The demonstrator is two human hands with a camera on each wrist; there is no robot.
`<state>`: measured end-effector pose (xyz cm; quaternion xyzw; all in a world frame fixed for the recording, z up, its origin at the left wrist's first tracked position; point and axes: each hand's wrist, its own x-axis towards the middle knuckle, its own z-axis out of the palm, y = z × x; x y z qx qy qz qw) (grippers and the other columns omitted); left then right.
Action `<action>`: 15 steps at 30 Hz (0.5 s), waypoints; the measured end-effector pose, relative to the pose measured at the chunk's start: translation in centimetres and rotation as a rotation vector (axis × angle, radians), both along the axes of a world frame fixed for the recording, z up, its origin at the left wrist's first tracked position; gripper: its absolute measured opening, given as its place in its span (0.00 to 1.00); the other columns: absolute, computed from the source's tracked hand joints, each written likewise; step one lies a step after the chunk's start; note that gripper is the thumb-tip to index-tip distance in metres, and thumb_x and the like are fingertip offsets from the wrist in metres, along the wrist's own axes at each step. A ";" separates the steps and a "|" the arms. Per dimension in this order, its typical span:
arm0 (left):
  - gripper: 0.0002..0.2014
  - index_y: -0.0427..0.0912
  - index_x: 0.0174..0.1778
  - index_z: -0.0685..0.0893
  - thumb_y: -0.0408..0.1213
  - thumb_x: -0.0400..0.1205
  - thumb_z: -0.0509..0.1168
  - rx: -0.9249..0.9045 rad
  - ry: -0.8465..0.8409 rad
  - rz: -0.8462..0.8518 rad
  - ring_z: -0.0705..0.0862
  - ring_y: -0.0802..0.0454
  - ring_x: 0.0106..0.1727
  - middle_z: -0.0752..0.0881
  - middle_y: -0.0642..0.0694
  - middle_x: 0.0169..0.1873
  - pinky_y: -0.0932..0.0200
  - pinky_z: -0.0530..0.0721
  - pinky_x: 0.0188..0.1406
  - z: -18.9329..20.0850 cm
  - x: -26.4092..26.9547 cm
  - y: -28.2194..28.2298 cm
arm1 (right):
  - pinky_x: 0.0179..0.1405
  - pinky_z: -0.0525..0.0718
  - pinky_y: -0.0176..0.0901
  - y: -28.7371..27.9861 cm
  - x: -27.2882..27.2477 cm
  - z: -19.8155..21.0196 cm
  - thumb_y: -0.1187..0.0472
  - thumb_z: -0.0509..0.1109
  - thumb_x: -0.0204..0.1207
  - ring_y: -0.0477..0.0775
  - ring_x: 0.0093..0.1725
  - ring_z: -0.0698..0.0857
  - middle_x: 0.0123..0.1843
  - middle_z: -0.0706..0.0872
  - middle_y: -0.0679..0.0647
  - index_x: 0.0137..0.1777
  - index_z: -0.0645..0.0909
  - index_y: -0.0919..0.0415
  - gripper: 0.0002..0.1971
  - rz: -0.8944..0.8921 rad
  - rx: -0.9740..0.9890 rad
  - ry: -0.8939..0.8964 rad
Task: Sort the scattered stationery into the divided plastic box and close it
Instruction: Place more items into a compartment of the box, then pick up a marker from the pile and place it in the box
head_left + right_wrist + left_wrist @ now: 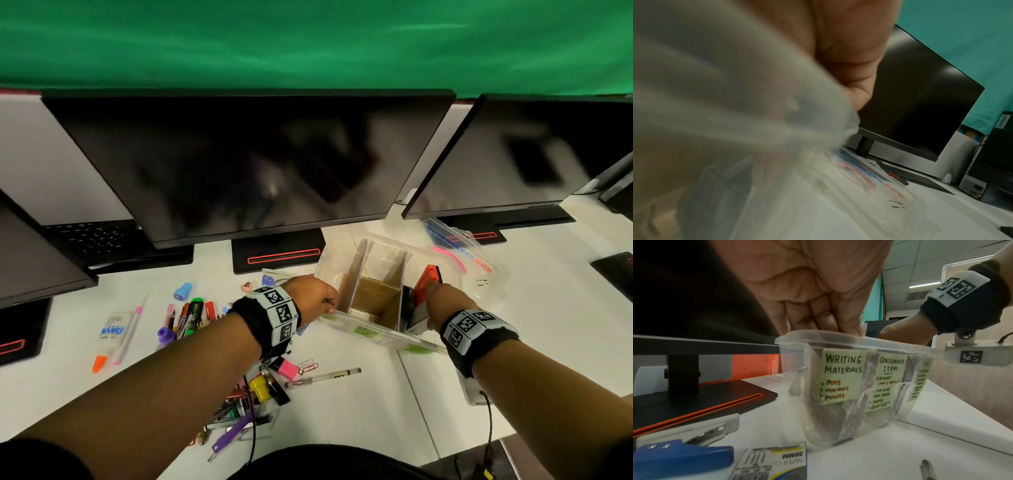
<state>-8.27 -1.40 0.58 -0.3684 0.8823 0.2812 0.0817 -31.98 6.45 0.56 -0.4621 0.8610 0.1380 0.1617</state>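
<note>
Clear plastic box on white counter, cardboard dividers; green labels "WRITING MATERIALS", "CONSUMABLE ITEMS". Left hand grips near rim. Right hand in right compartment at red stapler; grip unclear. Lid behind reads "BOX".

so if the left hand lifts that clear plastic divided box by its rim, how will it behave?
Probably light: the clear plastic divided box has two compartments empty, and only a red-handled tool sits at the right end. That may tip it rightward under the left hand. The thin rim looks likely to flex; the cardboard dividers may shift.
</note>
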 end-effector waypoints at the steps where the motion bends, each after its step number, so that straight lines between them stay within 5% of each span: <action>1: 0.11 0.48 0.57 0.85 0.42 0.83 0.61 -0.001 0.001 0.000 0.81 0.48 0.61 0.87 0.48 0.56 0.55 0.78 0.63 0.0 0.3 0.1 | 0.46 0.79 0.46 0.0 0.1 0.1 0.66 0.67 0.74 0.61 0.50 0.85 0.53 0.86 0.62 0.70 0.67 0.66 0.24 0.019 -0.009 0.002; 4: 0.13 0.49 0.61 0.83 0.38 0.84 0.59 -0.026 0.035 0.002 0.79 0.49 0.64 0.84 0.50 0.61 0.56 0.75 0.65 -0.1 1.4 0.1 | 0.54 0.82 0.48 0.4 0.2 1.0 0.66 0.69 0.74 0.62 0.57 0.85 0.58 0.85 0.63 0.71 0.65 0.65 0.26 0.048 -0.029 0.010; 9: 0.13 0.51 0.59 0.84 0.35 0.84 0.58 -0.068 0.082 0.065 0.79 0.51 0.64 0.84 0.50 0.61 0.58 0.74 0.65 0.1 4.1 -0.5 | 0.49 0.81 0.47 0.1 1.8 3.3 0.55 0.69 0.74 0.59 0.54 0.85 0.54 0.86 0.58 0.61 0.74 0.61 0.18 0.085 -0.096 0.092; 15: 0.14 0.49 0.59 0.85 0.33 0.83 0.59 -0.086 0.037 0.203 0.82 0.51 0.62 0.86 0.51 0.59 0.65 0.74 0.59 0.2 10.6 -1.7 | 0.61 0.79 0.48 -1.0 8.6 3.0 0.49 0.66 0.75 0.59 0.60 0.81 0.56 0.84 0.57 0.59 0.80 0.57 0.17 0.530 -0.251 -0.135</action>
